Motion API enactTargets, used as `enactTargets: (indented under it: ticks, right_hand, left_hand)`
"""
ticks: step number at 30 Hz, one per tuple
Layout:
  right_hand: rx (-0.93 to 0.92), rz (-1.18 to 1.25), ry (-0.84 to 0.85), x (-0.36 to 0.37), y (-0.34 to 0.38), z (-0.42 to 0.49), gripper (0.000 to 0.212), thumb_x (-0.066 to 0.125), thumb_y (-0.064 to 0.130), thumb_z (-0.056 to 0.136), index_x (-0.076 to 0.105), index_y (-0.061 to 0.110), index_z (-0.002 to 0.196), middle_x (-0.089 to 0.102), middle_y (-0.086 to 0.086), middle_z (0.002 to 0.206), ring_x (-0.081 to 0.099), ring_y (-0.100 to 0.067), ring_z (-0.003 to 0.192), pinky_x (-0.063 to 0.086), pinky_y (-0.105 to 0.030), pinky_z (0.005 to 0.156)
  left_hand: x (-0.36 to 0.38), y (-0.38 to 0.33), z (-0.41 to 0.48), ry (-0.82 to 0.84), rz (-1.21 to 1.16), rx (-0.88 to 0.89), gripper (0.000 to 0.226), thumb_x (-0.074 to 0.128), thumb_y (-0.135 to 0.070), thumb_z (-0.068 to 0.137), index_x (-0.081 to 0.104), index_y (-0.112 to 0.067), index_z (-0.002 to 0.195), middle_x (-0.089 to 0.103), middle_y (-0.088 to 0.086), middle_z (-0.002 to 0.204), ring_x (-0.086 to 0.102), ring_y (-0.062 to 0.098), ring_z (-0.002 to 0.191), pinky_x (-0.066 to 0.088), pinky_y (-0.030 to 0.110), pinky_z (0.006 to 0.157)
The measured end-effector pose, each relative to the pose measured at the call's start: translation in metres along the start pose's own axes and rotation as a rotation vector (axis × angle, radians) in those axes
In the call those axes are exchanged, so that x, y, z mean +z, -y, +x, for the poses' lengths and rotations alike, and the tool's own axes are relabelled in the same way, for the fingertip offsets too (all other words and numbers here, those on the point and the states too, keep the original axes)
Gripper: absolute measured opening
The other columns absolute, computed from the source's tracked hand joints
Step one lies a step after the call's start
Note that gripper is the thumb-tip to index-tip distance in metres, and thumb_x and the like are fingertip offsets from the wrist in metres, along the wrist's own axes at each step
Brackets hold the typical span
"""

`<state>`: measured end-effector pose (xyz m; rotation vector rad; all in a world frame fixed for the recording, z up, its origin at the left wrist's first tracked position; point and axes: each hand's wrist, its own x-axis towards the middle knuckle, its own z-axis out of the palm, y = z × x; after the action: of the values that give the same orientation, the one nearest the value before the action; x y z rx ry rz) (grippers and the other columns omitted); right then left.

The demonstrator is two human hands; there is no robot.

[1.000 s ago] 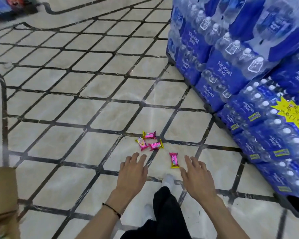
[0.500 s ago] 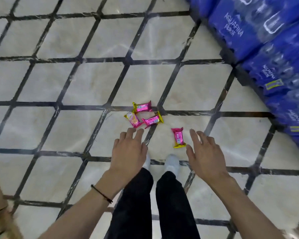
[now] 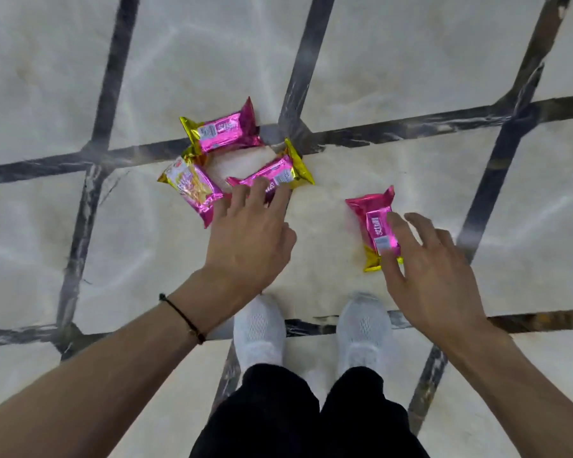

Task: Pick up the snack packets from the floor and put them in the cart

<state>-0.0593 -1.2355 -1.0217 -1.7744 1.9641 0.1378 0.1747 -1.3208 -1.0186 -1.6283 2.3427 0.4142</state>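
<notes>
Hands were spread open over pink-and-gold foil snack packets (image 3: 224, 132) on the tiled floor (image 3: 394, 61).
A clustered packet (image 3: 278, 171) was touched by the left hand (image 3: 248, 239), the lone packet (image 3: 372, 223) by the right hand (image 3: 434, 276); nothing was gripped.

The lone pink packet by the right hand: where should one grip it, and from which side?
Pinch the lone pink packet across its narrow middle, coming from above. It lies flat on the floor, its long edges free; the right hand is over it.

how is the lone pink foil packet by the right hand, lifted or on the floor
On the floor: the pink-and-gold foil snack packet lies flat on the tile, right hand spread over it.
</notes>
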Motion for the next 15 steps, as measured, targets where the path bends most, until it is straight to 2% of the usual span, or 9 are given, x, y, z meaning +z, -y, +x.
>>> enactTargets:
  ticks: [4, 8, 11, 15]
  right_hand:
    - [0.016, 0.004, 0.003, 0.053, -0.01, 0.027, 0.059, 0.058, 0.027, 0.093, 0.038, 0.017, 0.148, 0.037, -0.009, 0.153, 0.048, -0.04, 0.118, 0.05, -0.049, 0.082]
    - [0.069, 0.038, 0.03, 0.086, -0.012, 0.049, 0.071, 0.058, 0.032, 0.093, 0.025, 0.022, 0.154, 0.012, -0.009, 0.164, 0.042, -0.042, 0.127, 0.054, -0.054, 0.084]
    - [0.12, 0.073, -0.005, 0.098, -0.01, 0.058, 0.075, 0.062, 0.025, 0.091, 0.022, 0.025, 0.155, 0.005, -0.009, 0.165, 0.044, -0.041, 0.123, 0.056, -0.052, 0.08]
    - [0.144, 0.098, -0.045, 0.1, -0.008, 0.067, 0.073, 0.062, 0.013, 0.09, 0.027, 0.023, 0.153, 0.012, -0.011, 0.163, 0.048, -0.042, 0.111, 0.058, -0.051, 0.072]
  left_hand:
    - [0.059, 0.002, 0.039, 0.002, 0.111, -0.002, 0.068, 0.057, -0.029, 0.081, 0.037, -0.02, 0.145, 0.037, 0.019, 0.149, 0.043, 0.045, 0.124, 0.041, 0.062, 0.095]
    - [0.096, 0.012, 0.077, -0.024, 0.16, -0.031, 0.076, 0.058, -0.032, 0.085, 0.024, -0.026, 0.153, 0.031, 0.021, 0.153, 0.039, 0.046, 0.129, 0.038, 0.064, 0.099]
    - [0.112, 0.021, 0.095, -0.018, 0.159, -0.009, 0.079, 0.06, -0.035, 0.089, 0.018, -0.029, 0.157, 0.036, 0.022, 0.147, 0.045, 0.044, 0.12, 0.041, 0.057, 0.093]
    - [0.116, 0.026, 0.101, -0.015, 0.143, 0.031, 0.074, 0.057, -0.027, 0.095, 0.016, -0.027, 0.157, 0.045, 0.02, 0.133, 0.049, 0.039, 0.104, 0.044, 0.051, 0.08]
